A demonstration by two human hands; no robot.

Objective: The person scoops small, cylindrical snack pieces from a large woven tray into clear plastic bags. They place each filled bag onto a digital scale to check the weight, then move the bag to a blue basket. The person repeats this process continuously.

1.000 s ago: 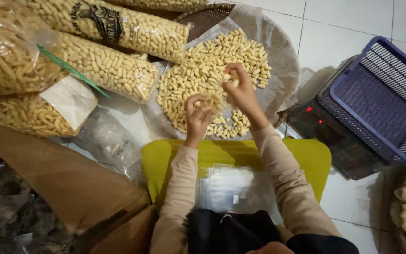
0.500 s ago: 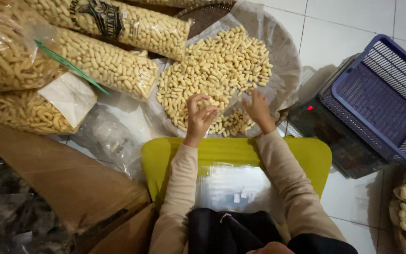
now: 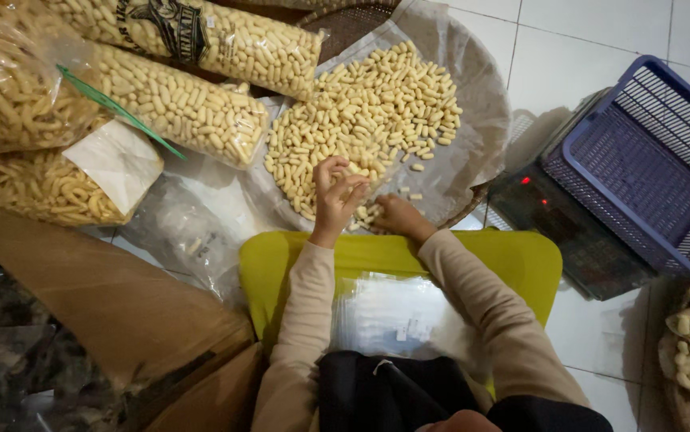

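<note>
Overhead view of two bare hands at work over a heap of pale snack sticks [image 3: 369,120]. The sticks are spread on a clear plastic sheet [image 3: 473,136] that lines a round woven tray [image 3: 353,20], directly ahead of both hands. The left hand [image 3: 337,198] is raised at the near edge of the heap with its fingers curled loosely together; a few sticks appear to be cupped against the palm, though a firm grip cannot be confirmed. The right hand [image 3: 397,216] lies low, just right of the left hand and nearly touching it, with its fingers bent down among the loose sticks at the heap's edge; whether anything is pinched cannot be told.

The sticks are judged light, dry, stiff and brittle, so that they would be snapped by squeezing. They are best scooped in small loose handfuls from the thin near margin, not dug out of the deep middle.

Nearer the body than the hands, a yellow stool [image 3: 521,264] is seen, with a stack of empty clear bags [image 3: 393,316] on it. To the left of the hands lie filled snack bags [image 3: 177,112]; well to the right stand a blue basket [image 3: 641,160] and a dark scale [image 3: 553,216].
</note>
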